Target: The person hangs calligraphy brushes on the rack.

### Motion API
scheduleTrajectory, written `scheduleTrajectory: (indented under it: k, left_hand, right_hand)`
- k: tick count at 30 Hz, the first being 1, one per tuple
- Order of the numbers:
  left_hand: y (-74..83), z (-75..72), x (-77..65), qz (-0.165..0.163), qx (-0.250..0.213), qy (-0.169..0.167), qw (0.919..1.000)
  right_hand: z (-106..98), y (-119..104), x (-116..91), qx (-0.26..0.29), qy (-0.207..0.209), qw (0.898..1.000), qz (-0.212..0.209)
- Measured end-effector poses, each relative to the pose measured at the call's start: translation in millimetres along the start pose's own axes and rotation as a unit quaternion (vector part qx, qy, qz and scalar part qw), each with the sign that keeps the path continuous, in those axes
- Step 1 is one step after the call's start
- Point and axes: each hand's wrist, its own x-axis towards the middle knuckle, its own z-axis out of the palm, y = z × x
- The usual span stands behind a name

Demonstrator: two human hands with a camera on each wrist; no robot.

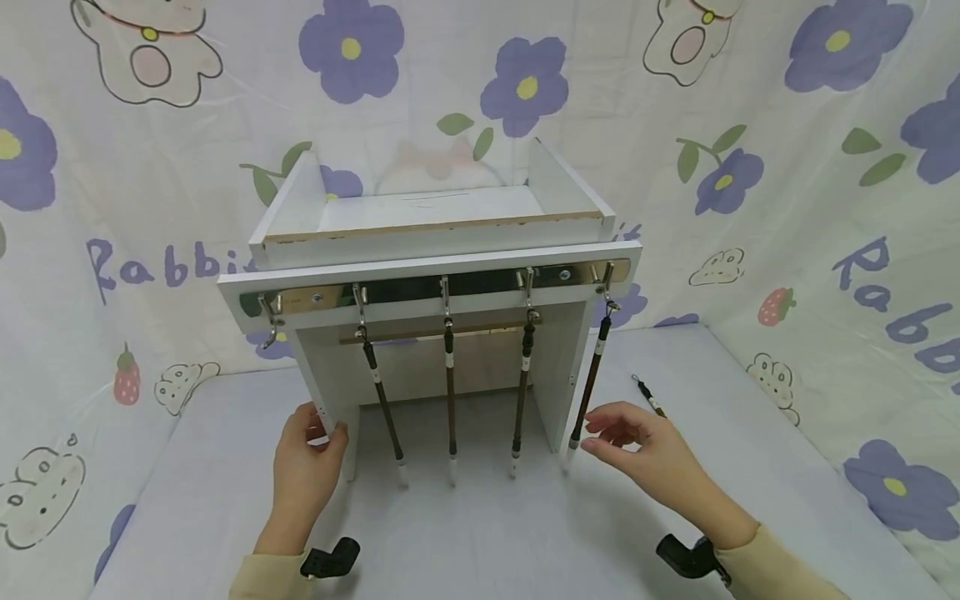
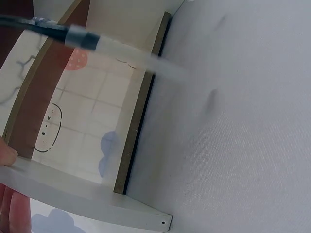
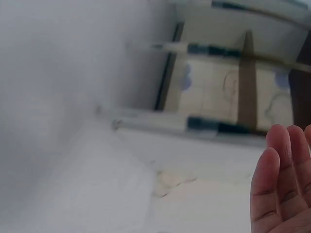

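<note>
Several dark-handled brushes with pale tips hang from the metal hook rail [image 1: 480,287] on a white stand [image 1: 555,375]. My left hand [image 1: 309,467] grips the lower edge of the stand's left side panel, thumb on one side and fingers on the other; the left wrist view shows the panel [image 2: 97,204] between them. Beside the rightmost brush [image 1: 591,375], my right hand [image 1: 637,446] has its fingers parted and holds nothing. In the right wrist view its fingers [image 3: 286,174] look nearly straight, just short of the blurred brush [image 3: 204,124].
Another brush [image 1: 648,396] lies on the pale tabletop [image 1: 480,542], right of the stand. An open white tray-like top [image 1: 435,208] crowns the stand. Behind everything hangs a cloth [image 1: 435,50] printed with flowers and rabbits.
</note>
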Motion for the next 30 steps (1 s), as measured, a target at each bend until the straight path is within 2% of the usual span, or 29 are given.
scheduleTrajectory:
  k: [8,16,24,30]
  left_hand:
    - [0.1,0.5,0.3,-0.003,-0.005,-0.005,1.0000]
    - [1.5,0.6,-0.6,-0.005,-0.006,-0.008,0.9999]
    - [0.8,0.6,-0.2,-0.004,-0.009,-0.004,0.9999]
    - [0.8,0.0,-0.7,-0.006,-0.010,-0.005,0.9999]
  right_hand:
    - [-19,49,-3,0.011,0.015,0.997,0.075]
    - [-33,87,-8,-0.035,0.034,0.990,0.132]
    - [-47,119,-13,-0.106,0.077,0.975,0.180]
    - [-56,133,-18,-0.091,0.081,0.961,0.247]
